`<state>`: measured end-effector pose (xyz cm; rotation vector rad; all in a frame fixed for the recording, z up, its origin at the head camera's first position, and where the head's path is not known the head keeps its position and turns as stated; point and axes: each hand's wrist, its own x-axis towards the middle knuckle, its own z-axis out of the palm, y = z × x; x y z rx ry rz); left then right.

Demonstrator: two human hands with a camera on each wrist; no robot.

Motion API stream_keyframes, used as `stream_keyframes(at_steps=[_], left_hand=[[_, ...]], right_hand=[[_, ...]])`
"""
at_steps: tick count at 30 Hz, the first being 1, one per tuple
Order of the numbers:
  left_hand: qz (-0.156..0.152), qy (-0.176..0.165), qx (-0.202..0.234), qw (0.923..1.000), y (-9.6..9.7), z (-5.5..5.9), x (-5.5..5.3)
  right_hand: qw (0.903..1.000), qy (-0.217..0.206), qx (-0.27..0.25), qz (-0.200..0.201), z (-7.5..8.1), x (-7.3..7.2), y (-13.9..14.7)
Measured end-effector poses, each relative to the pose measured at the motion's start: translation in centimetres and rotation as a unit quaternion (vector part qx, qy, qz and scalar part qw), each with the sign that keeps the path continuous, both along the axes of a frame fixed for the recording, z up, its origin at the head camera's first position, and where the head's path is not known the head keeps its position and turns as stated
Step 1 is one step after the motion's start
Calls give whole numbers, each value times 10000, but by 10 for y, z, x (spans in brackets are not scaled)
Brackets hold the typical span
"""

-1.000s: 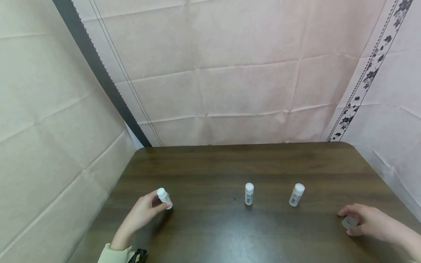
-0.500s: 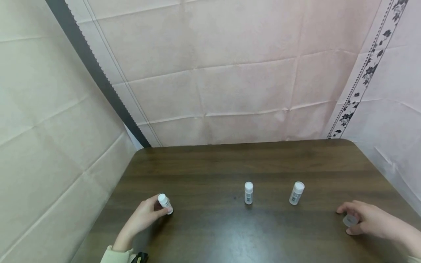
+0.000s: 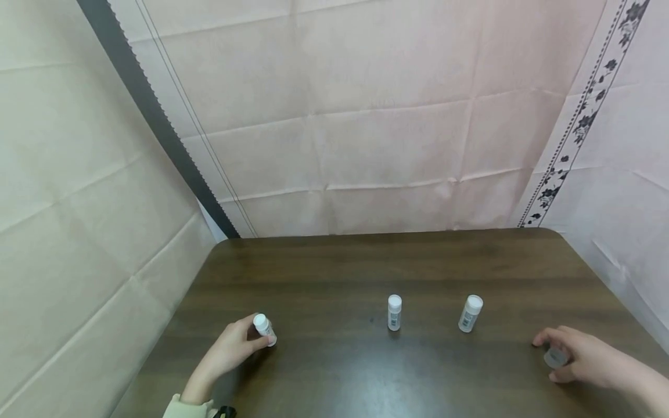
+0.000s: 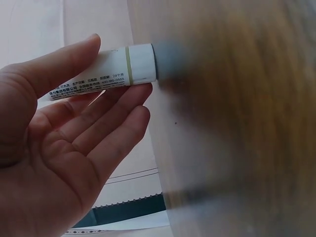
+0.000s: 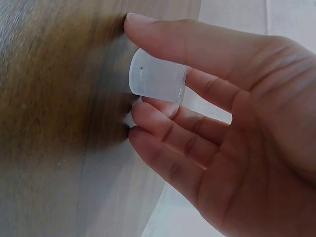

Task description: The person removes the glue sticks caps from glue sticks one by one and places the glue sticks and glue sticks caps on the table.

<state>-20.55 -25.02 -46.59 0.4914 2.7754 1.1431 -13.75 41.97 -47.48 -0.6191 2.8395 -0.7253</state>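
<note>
My left hand (image 3: 230, 350) pinches a white glue stick (image 3: 265, 328) between thumb and fingers at the table's left side. In the left wrist view, this printed tube (image 4: 106, 74) lies between the thumb and the fingers, its bottom end right at the tabletop. My right hand (image 3: 590, 357) is at the table's right side, fingers spread loosely around a small translucent plastic cup (image 3: 555, 357). In the right wrist view, the cup (image 5: 157, 76) shows partly behind the thumb, its end at the tabletop, and the fingertips reach the wood around it.
Two more white glue sticks stand on the dark wooden table (image 3: 324, 278): one near the middle (image 3: 394, 312), another (image 3: 471, 313) to its right. Pale cloth (image 3: 392, 145) hangs behind and on both sides of the table.
My left hand has lowered the glue stick slightly toward the tabletop. The fingers of my right hand have spread a little wider around the cup. The two standing glue sticks stay put.
</note>
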Motion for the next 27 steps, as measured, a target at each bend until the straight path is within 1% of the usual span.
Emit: stream_keyframes(at_steps=[3, 7, 14, 18, 21, 23, 24, 27], left_hand=[[-116, -130, 69, 9998, 0, 0, 1], [-211, -221, 48, 9995, 0, 2, 1], [-236, -343, 92, 9991, -1, 0, 3], [-151, -343, 66, 9993, 1, 1, 2], [-48, -333, 18, 9994, 2, 3, 2], [9, -345, 20, 9994, 2, 7, 4], [53, -326, 16, 9995, 2, 10, 5], [204, -190, 67, 9996, 1, 22, 6]], right_hand=[[9997, -203, 105, -102, 0, 0, 0], [9994, -290, 98, -179, 0, -1, 0], [9987, -359, 153, -330, -1, 0, -1], [9985, -345, 119, -405, -1, 0, 0], [9987, -247, 117, -439, -2, 1, -1], [9989, -154, 100, -435, -2, 3, -1], [9990, -40, 69, -432, -3, 4, 0], [9970, 652, -125, -404, -2, 9, 3]])
